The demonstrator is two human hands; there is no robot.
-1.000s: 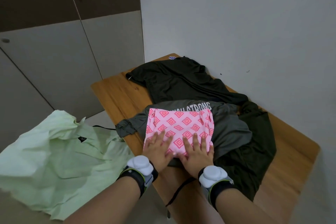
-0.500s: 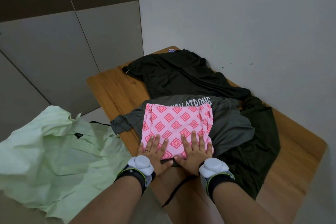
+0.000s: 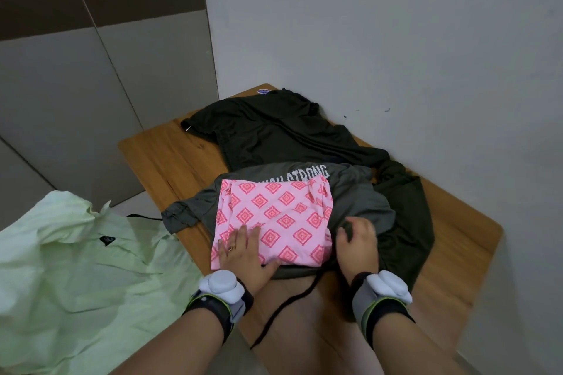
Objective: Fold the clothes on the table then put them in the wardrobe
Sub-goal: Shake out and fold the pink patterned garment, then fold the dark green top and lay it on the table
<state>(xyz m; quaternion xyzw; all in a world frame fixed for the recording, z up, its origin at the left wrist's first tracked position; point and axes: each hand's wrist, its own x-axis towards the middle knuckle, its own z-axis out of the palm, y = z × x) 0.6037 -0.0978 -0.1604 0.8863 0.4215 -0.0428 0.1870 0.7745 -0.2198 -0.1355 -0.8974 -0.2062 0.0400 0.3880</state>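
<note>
A folded pink cloth [image 3: 283, 216] with red diamond patterns lies on a grey shirt [image 3: 356, 201] printed with "STRONG". Under and behind the grey shirt spreads a dark green garment [image 3: 274, 131], all on the wooden table [image 3: 164, 152]. My left hand [image 3: 243, 253] rests flat, fingers apart, on the pink cloth's near left corner. My right hand [image 3: 358, 240] sits just right of the pink cloth with fingers curled into the grey shirt's fabric. The wardrobe [image 3: 76, 49] stands at the left with its doors closed.
A crumpled light green shirt [image 3: 76, 277] lies at the lower left, beside the table. A black cord [image 3: 286, 304] trails over the table's near edge. A white wall [image 3: 396, 39] borders the table at the back and right.
My right hand has slid off the pink cloth to its right side and curled onto the grey shirt. My left hand stays flat on the pink cloth.
</note>
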